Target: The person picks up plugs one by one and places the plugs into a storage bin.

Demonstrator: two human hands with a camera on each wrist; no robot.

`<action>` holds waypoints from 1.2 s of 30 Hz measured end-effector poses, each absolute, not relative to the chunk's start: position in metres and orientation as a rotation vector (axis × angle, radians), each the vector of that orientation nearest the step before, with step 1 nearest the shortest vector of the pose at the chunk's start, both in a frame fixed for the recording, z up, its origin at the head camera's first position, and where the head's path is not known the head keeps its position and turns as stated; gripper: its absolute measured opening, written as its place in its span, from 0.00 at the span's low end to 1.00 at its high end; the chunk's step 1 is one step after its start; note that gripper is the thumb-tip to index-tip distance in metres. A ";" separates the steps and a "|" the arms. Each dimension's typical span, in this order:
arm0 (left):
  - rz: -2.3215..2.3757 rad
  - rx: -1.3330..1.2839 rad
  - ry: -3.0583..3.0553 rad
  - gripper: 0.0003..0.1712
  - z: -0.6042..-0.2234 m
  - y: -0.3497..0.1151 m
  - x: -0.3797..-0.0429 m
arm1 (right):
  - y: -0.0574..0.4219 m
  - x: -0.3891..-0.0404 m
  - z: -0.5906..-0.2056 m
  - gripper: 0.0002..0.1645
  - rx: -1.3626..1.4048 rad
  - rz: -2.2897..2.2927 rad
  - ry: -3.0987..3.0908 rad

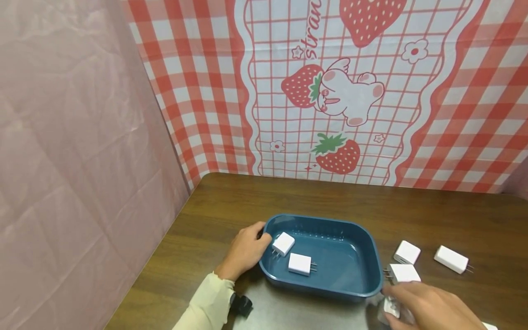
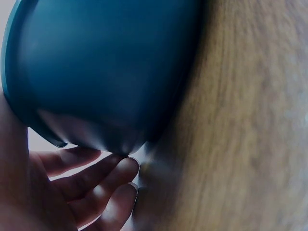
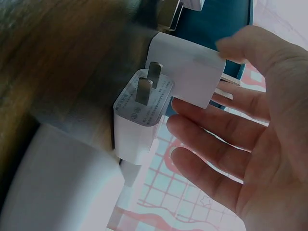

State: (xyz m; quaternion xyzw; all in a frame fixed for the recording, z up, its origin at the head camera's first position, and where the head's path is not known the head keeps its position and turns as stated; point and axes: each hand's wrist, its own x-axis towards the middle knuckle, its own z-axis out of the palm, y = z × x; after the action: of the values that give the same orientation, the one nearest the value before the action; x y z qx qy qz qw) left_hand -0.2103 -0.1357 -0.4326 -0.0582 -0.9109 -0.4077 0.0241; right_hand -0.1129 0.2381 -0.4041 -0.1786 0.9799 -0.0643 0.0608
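Note:
A dark blue plastic basin [image 1: 326, 288] sits on the table. Two white plug chargers lie inside it, one charger [image 1: 283, 244] by the left wall and another charger [image 1: 299, 264] nearer the front. My left hand [image 1: 247, 247] grips the basin's left end, and the left wrist view shows its fingers under the rim. By the basin's front right corner, my right hand [image 1: 437, 305] pinches a white charger [image 3: 185, 70] between thumb and fingers, its prongs pointing toward the palm. Beside it is another charger [image 3: 139, 110] with printed text around its two prongs.
More white chargers lie right of the basin: one charger [image 1: 404, 273] just beyond my right hand, a second charger [image 1: 407, 252] behind it and a third charger [image 1: 451, 260] farther right. A strawberry-print cloth [image 1: 264, 91] hangs along the back of the wooden table [image 1: 222, 197].

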 end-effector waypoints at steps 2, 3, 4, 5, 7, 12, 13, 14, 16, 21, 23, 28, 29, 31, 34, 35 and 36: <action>-1.258 -0.180 -2.819 0.23 -0.433 -0.136 -0.210 | 0.240 -0.113 -0.406 0.31 -0.532 -0.185 2.954; -1.257 -0.180 -2.819 0.23 -0.433 -0.135 -0.210 | 0.241 -0.113 -0.407 0.32 -0.524 -0.182 2.951; -1.257 -0.179 -2.820 0.23 -0.433 -0.135 -0.210 | 0.241 -0.113 -0.408 0.33 -0.529 -0.180 2.952; -1.259 -0.177 -2.822 0.23 -0.433 -0.135 -0.210 | 0.242 -0.113 -0.408 0.33 -0.519 -0.178 2.954; -1.266 -0.173 -2.825 0.23 -0.433 -0.135 -0.210 | 0.243 -0.112 -0.409 0.34 -0.526 -0.183 2.961; -1.263 -0.163 -2.830 0.24 -0.433 -0.136 -0.210 | 0.244 -0.111 -0.406 0.35 -0.473 -0.245 2.951; -1.260 -0.163 -2.830 0.24 -0.433 -0.136 -0.210 | 0.245 -0.110 -0.405 0.34 -0.468 -0.249 2.954; -1.256 -0.164 -2.829 0.23 -0.433 -0.136 -0.210 | 0.245 -0.110 -0.404 0.34 -0.462 -0.254 2.956; -1.252 -0.165 -2.827 0.23 -0.433 -0.136 -0.210 | 0.246 -0.109 -0.402 0.33 -0.476 -0.245 2.980; -1.250 -0.173 -2.828 0.23 -0.433 -0.136 -0.210 | 0.251 -0.108 -0.399 0.30 -0.481 -0.231 3.047; -1.248 -0.181 -2.826 0.22 -0.433 -0.136 -0.210 | 0.252 -0.109 -0.397 0.30 -0.454 -0.249 3.040; -1.247 -0.195 -2.816 0.22 -0.432 -0.135 -0.210 | 0.253 -0.110 -0.391 0.31 -0.396 -0.252 3.048; -1.247 -0.197 -2.814 0.21 -0.432 -0.135 -0.210 | 0.253 -0.110 -0.389 0.31 -0.382 -0.247 3.061; -1.249 -0.195 -2.814 0.22 -0.432 -0.135 -0.210 | 0.252 -0.112 -0.386 0.32 -0.357 -0.235 3.088; -1.249 -0.193 -2.815 0.22 -0.433 -0.135 -0.210 | 0.253 -0.114 -0.381 0.32 -0.323 -0.229 3.150; -1.248 -0.192 -2.815 0.22 -0.433 -0.136 -0.210 | 0.254 -0.115 -0.380 0.30 -0.346 -0.231 3.194; -1.249 -0.190 -2.815 0.22 -0.433 -0.136 -0.210 | 0.255 -0.115 -0.379 0.29 -0.355 -0.234 3.228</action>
State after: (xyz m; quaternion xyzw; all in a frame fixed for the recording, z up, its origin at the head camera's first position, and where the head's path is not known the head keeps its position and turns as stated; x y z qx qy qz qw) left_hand -0.2100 -0.1356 -0.4334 -0.0616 -0.9120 -0.4046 0.0281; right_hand -0.1151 0.2551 -0.3790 -0.1087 0.9898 -0.0717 -0.0572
